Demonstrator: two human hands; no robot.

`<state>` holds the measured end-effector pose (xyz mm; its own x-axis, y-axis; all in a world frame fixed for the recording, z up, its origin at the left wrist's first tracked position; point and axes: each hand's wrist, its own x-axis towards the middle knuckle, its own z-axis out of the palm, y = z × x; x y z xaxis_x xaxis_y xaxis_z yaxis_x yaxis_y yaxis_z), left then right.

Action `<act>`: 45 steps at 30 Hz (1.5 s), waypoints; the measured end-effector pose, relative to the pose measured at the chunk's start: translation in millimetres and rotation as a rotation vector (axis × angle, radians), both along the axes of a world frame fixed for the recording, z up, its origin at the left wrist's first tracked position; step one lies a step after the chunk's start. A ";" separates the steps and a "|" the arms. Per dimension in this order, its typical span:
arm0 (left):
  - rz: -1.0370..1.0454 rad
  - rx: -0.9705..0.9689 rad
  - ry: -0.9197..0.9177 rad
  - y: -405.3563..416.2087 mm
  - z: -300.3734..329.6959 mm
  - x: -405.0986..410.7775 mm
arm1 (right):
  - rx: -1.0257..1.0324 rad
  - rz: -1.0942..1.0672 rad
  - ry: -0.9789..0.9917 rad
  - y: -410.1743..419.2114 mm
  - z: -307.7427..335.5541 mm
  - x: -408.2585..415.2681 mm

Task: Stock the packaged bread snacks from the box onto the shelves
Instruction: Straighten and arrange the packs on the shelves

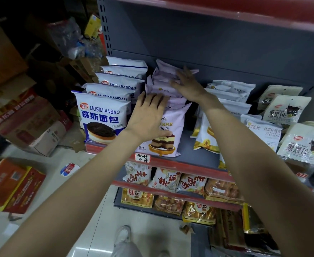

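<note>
Both hands, left hand (pixel 148 117) and right hand (pixel 186 85), rest flat with fingers spread wide on lilac "XianDu" mousse bread packets (pixel 168 134) beside white-and-blue "Date MUSIMIANBAO" bags (pixel 101 115).

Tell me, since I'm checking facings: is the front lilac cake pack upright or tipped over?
Upright. The front lilac pack stands on the shelf with its cake picture facing out; the left hand rests flat against its top.

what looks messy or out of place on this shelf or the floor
The lilac packs under both hands lean unevenly, unlike the tidy blue row beside them. A small torn wrapper lies loose on the floor, and the yellow-edged packs sprawl flat.
</note>
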<state>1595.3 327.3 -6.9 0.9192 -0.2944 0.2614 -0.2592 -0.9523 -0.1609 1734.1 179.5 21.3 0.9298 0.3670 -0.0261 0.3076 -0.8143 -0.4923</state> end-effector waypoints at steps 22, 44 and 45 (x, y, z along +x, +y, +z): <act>-0.169 -0.344 -0.143 -38.7 29.4 -36.1 | 0.207 -0.063 -0.359 -94.1 28.0 -132.1; 0.140 -1.387 0.519 -212.9 -37.3 -32.0 | 0.402 -0.724 -0.016 -182.9 -71.2 -204.8; 0.135 -1.406 0.495 -211.3 -38.1 -32.0 | 0.442 -0.707 -0.013 -180.0 -70.4 -203.4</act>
<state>1563.3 116.0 -45.0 0.9961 0.0184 -0.0864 0.0882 -0.2708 0.9586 1530.7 -0.5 -49.1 0.9440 -0.3299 -0.0045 -0.1962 -0.5503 -0.8116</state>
